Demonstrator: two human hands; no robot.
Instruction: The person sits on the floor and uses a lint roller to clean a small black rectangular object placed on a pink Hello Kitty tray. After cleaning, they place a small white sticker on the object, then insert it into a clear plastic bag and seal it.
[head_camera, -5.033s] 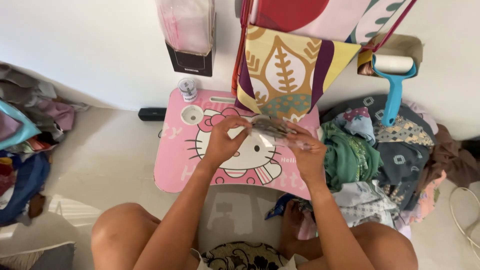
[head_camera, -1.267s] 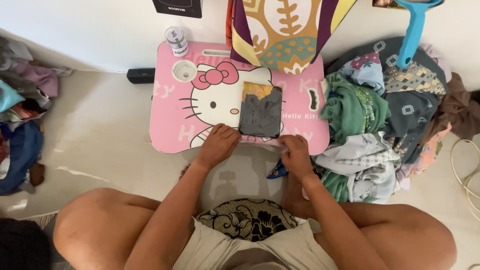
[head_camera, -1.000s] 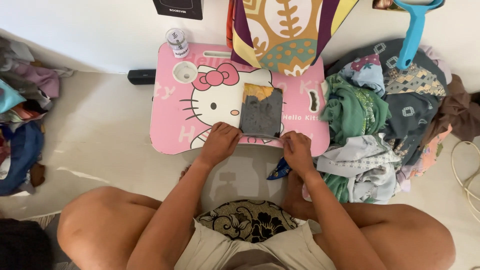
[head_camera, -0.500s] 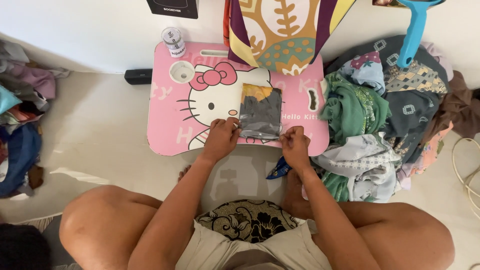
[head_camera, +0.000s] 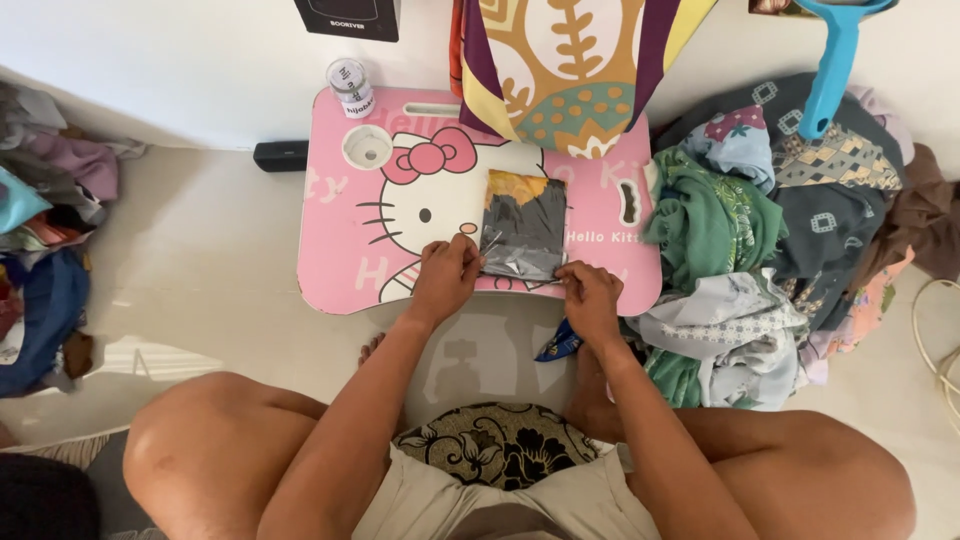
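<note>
A clear plastic bag (head_camera: 523, 225) with a folded dark and yellow cloth inside lies flat on a small pink lap table (head_camera: 345, 270). My left hand (head_camera: 446, 276) pinches the bag's near left corner. My right hand (head_camera: 590, 296) pinches the near right corner at the table's front edge. Both hands press the bag's bottom edge down. My bare knees frame the lower part of the view.
A heap of patterned cloths (head_camera: 760, 240) lies right of the table, with a blue lint roller (head_camera: 832, 60) on top. A colourful leaf-print cloth (head_camera: 575, 70) hangs over the table's far edge. A small jar (head_camera: 348, 82) stands at the far left corner. More clothes (head_camera: 45, 230) are piled at the left.
The cloth went from being handled in my hands to lying bagged on the table. Within the last second both hands moved up from the table's front edge onto the bag's near corners.
</note>
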